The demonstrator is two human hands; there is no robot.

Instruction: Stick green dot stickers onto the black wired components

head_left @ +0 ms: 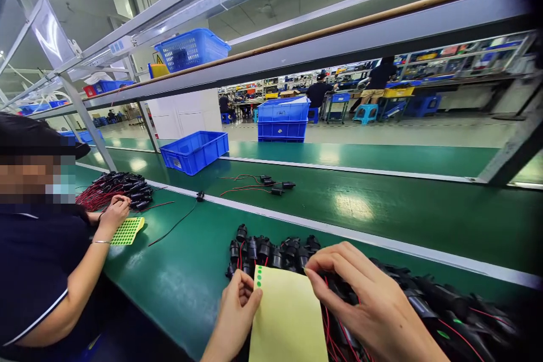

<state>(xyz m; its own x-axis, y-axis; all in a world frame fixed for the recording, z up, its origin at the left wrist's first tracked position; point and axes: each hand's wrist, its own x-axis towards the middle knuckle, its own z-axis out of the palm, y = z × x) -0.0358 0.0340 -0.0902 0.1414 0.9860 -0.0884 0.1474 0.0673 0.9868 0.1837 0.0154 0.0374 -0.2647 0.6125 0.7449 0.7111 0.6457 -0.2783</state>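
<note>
A pale yellow sticker sheet (288,317), with a few green round stickers left at its upper left corner, stands tilted in front of me. My left hand (237,308) pinches its left edge between thumb and fingers. At the sheet's upper right corner, my right hand (360,294) has thumb and index finger pressed together; whether they grip the corner or a small sticker cannot be made out. Behind the sheet lie several black cylindrical parts (276,257) with red wires. More such parts (441,305), some bearing green dots, are heaped to the right, partly hidden by my right hand.
On the left a co-worker (38,271) handles a green-dotted sheet (127,232) beside a pile of wired black parts (123,186). A few loose parts (275,185) lie beyond the white strip (339,232). A blue bin (195,153) and stacked crates (283,119) stand farther back.
</note>
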